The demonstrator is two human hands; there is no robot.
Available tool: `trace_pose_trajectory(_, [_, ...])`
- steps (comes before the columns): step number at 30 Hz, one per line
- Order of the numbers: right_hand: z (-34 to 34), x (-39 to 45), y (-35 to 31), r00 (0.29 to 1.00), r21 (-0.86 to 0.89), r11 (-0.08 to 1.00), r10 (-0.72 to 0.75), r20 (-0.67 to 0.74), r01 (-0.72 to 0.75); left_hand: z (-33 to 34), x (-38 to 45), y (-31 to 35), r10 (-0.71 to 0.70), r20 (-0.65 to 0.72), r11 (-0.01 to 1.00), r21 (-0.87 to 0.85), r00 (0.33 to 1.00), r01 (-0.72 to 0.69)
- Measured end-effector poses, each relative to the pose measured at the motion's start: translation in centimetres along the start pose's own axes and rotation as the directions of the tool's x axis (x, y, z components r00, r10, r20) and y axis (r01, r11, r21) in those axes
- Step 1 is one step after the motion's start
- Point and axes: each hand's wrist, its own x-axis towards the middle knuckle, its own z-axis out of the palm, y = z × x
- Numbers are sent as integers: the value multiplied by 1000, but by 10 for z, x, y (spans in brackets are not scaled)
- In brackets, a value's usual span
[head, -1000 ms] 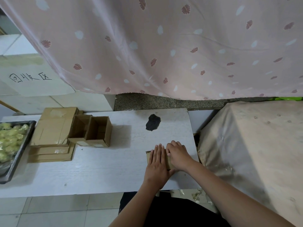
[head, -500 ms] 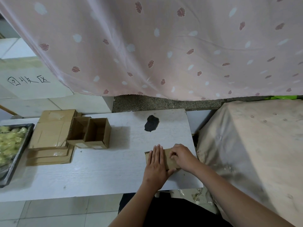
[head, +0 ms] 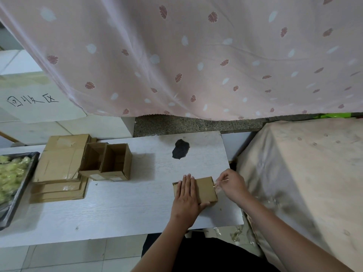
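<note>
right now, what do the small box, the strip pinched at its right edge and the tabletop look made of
Small box: brown cardboard, matt, with creased edges.
Strip: probably clear plastic tape, glossy and see-through.
Tabletop: white board with fine wood-grain lines, perhaps laminate; a dark patch looks worn through.

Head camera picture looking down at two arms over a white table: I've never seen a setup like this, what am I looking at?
There is no machine here: a person wears a wide-angle camera on the head, so you look forward and down at their own arms. The left hand lies flat on a small cardboard box, pressing it to the white table. The right hand pinches what looks like a strip of clear tape at the box's right edge. Further left stand two open boxes, a stack of flattened cartons and a black tray of yellowish pieces.
</note>
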Motion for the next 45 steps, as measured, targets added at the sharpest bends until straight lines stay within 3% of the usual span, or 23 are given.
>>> trace_pose_trajectory(5, [-11, 4, 6, 994, 198, 976, 102, -34, -93, -6, -1, -1, -16, -4, 1000, -1, 1000, 16])
trace_pose_trajectory(9, [-19, 2, 14, 993, 21, 998, 60, -104, -59, -1, -3, -1, -15, -51, 1000, -16, 999, 14])
trace_pose_trajectory(14, [-19, -3, 0, 995, 46, 998, 32, 96, -36, -3, -1, 0, -23, -58, 999, 27, 998, 24])
trace_pose_trajectory(17, [-18, -6, -15, 979, 144, 989, 13, 202, -42, -6, 6, -2, 60, -9, 998, 15, 998, -60])
trace_pose_trajectory(21, [-14, -8, -32, 948, 104, 995, -22, 316, -11, -17, 20, 1, 92, 8, 996, -6, 996, -92])
trace_pose_trajectory(27, [-27, 4, -46, 963, -142, 953, -256, 82, 266, -32, 24, -9, 45, -130, 958, -275, 991, -79])
trace_pose_trajectory(31, [-42, 9, -46, 951, -183, 934, -304, 49, 308, -38, 18, -20, -2, -225, 881, -461, 974, -105])
trace_pose_trajectory(35, [-47, 9, -46, 953, -207, 932, -278, 118, 297, -39, 15, -26, -37, -163, 763, -642, 986, -77])
trace_pose_trajectory(39, [-43, 6, -42, 982, -196, 962, -179, 65, 188, -29, 11, -30, -80, -78, 759, -651, 994, 10])
trace_pose_trajectory(42, [-41, 1, -40, 980, -202, 975, -49, 193, 89, -21, 9, -34, -99, -2, 778, -624, 995, 77])
trace_pose_trajectory(45, [-37, -1, -39, 949, -316, 936, -55, 312, 158, -16, 5, -39, -127, 61, 809, -571, 990, 139])
